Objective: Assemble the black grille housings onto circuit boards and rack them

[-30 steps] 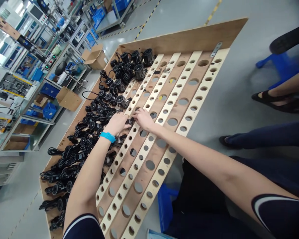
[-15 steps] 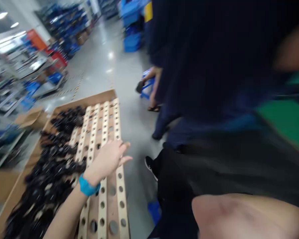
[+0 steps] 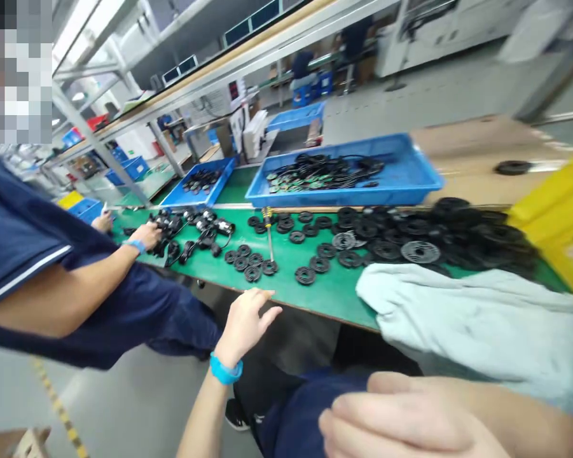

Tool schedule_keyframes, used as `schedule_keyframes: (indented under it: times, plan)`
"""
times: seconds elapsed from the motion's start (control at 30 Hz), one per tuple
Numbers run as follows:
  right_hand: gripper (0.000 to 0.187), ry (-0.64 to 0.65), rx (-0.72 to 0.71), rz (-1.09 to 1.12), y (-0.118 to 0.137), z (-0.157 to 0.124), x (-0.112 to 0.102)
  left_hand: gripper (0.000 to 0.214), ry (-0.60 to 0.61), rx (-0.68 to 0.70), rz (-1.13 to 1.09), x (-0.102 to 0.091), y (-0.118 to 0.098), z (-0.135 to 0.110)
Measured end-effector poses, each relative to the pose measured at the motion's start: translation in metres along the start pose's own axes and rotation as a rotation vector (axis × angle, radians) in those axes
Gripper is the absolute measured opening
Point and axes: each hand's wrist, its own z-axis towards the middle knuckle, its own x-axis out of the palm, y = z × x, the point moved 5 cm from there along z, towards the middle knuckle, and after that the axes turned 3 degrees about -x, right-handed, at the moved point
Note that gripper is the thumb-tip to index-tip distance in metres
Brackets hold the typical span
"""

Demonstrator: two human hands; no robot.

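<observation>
From here the benchtop point(image 3: 341, 300) is green, the discs point(image 3: 305, 275) black. Around the clock: blue tray point(image 3: 348, 194) toward two, yellow bin point(image 3: 560, 213) at three, pale mint cloth point(image 3: 448, 305) at four, bright-blue wristband point(image 3: 226, 369) at seven, yellow-and-dark striped tape point(image 3: 60, 404) at eight, white-edged navy sleeve point(image 3: 23, 229) at nine.

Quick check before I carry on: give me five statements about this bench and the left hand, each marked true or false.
1. The left hand wears a blue wristband. True.
2. The left hand holds the screwdriver. False: the screwdriver lies on the green benchtop.
3. The heaped black discs lie beyond the pale cloth. True.
4. The large blue tray holds the pale cloth. False: black cables lie in the tray.
5. A co-worker's hand is at the black parts. True.
</observation>
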Motion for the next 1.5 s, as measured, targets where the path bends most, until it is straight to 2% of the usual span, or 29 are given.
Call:
schedule_keyframes:
  times: [0.13, 0.2, 0.27, 0.37, 0.53, 0.63, 0.7, 0.83, 0.9, 0.97, 1.07, 1.23, 1.4, 1.5]
  plan:
    - [0.036, -0.055, -0.112, -0.286, -0.035, 0.012, -0.056, 0.017, -0.107, -0.031, 0.023, 0.051, -0.003, 0.050]
    - [0.032, -0.059, -0.204, -0.423, -0.058, 0.018, -0.075, 0.015, -0.142, -0.039, 0.050, 0.067, -0.003, 0.065]
    - [0.029, -0.055, -0.216, -0.512, -0.084, 0.019, -0.084, 0.012, -0.156, -0.041, 0.084, 0.073, 0.003, 0.077]
    - [0.028, -0.001, -0.174, -0.570, -0.114, 0.012, -0.077, 0.013, -0.196, -0.101, 0.164, 0.058, 0.032, 0.094]
    - [0.029, 0.081, -0.179, -0.497, -0.135, 0.011, -0.050, 0.035, -0.301, -0.327, 0.379, -0.015, 0.123, 0.141]
    - [0.032, 0.101, -0.201, -0.494, -0.144, 0.027, -0.041, 0.029, -0.227, -0.292, 0.481, -0.044, 0.167, 0.183]
    - [0.034, 0.094, -0.204, -0.499, -0.151, 0.042, -0.038, 0.032, -0.104, -0.179, 0.513, -0.047, 0.184, 0.211]
    - [0.033, 0.106, -0.219, -0.473, -0.160, 0.075, -0.025, 0.036, 0.114, 0.011, 0.520, -0.031, 0.207, 0.250]
    - [0.032, 0.118, -0.242, -0.450, -0.162, 0.089, -0.013, 0.035, 0.156, 0.057, 0.507, -0.026, 0.217, 0.259]
    - [0.032, 0.121, -0.249, -0.431, -0.164, 0.101, -0.002, 0.036, 0.148, 0.078, 0.481, -0.030, 0.225, 0.262]
    - [0.032, 0.101, -0.242, -0.420, -0.172, 0.112, 0.009, 0.038, 0.038, 0.062, 0.422, -0.051, 0.231, 0.261]
    - [0.026, 0.093, -0.278, -0.443, -0.180, 0.126, 0.015, 0.055, -0.230, 0.048, 0.251, -0.112, 0.218, 0.241]
    - [0.023, 0.126, -0.325, -0.414, -0.170, 0.137, 0.014, 0.054, -0.448, 0.069, 0.058, -0.181, 0.180, 0.214]
    - [0.023, 0.055, -0.305, -0.383, -0.157, 0.145, 0.008, 0.057, -0.506, 0.135, -0.043, -0.214, 0.138, 0.198]
